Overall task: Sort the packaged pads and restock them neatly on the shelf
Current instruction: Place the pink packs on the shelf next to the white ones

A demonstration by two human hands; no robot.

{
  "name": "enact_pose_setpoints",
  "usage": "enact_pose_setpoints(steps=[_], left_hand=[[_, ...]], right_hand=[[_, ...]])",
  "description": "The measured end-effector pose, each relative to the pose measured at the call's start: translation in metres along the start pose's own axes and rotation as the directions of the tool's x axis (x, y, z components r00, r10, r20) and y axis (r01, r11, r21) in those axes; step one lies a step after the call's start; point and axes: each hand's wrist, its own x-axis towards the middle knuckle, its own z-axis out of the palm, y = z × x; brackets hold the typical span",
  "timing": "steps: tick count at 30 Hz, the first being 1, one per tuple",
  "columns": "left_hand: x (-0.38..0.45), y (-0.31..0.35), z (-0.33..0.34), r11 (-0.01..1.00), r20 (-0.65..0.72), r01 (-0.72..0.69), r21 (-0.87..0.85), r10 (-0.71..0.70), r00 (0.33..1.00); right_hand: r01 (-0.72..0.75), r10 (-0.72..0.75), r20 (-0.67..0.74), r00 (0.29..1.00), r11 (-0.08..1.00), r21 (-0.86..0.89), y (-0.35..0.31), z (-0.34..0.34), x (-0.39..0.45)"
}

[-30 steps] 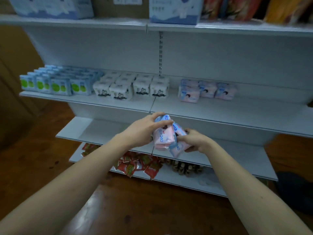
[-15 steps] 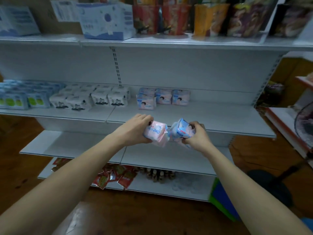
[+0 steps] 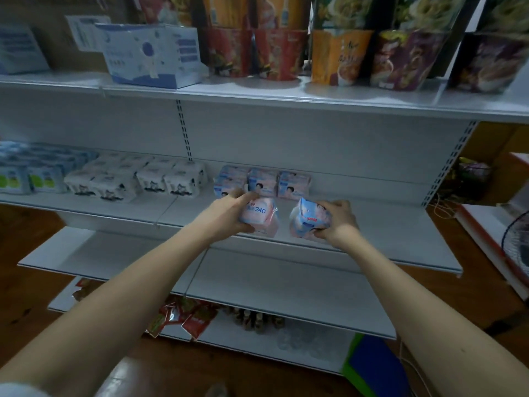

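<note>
We held one pink pad pack point(image 3: 259, 214) gripped in our left hand point(image 3: 226, 212) and a second pad pack point(image 3: 307, 222) gripped in our right hand point(image 3: 339, 222), apart, over the middle shelf point(image 3: 386, 233) just before three shelved packs point(image 3: 263, 181).

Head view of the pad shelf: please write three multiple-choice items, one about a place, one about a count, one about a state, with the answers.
1. Where do the matching pink-and-blue pad packs stand?
A. top shelf
B. middle shelf, right of the white packs
C. floor
2. How many of them stand in that row?
A. three
B. one
C. six
3. What does the left hand do?
A. hangs idle
B. presses the shelf
C. grips the pack marked 240

B: they stand right of the white packs.
A: three fronts show.
C: fingers curl round it.
</note>
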Motion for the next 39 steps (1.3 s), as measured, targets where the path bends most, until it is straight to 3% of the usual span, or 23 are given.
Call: enact_pose_setpoints(steps=[6,12,19,30,33,39], left_hand=[[0.080,-0.029,0.029,1.000,0.011,0.002,-0.023,-0.002,1.000],[0.166,-0.060,0.066,0.976,0.061,-0.042,0.213,0.030,0.998],[0.219,-0.089,0.096,0.967,0.096,-0.058,0.250,0.035,0.995],[0.225,-0.128,0.123,0.973,0.016,-0.104,0.205,0.103,0.995],[0.226,-0.135,0.130,0.960,0.032,-0.136,0.245,0.132,0.991],[0.236,-0.132,0.136,0.948,0.128,-0.073,0.310,0.034,0.991]], right_hand=[[0.064,-0.064,0.009,0.998,0.993,-0.101,-0.003,0.011,0.065],[-0.038,0.073,0.107,0.992,0.953,-0.301,0.001,0.035,0.143],[-0.106,0.167,0.111,0.980,0.902,-0.419,0.002,0.067,0.197],[-0.042,0.148,0.219,0.964,0.903,-0.428,-0.013,0.100,0.222],[-0.042,0.122,0.178,0.976,0.917,-0.397,-0.016,0.111,0.222],[-0.048,0.082,0.098,0.992,0.951,-0.306,-0.006,0.128,0.220]])
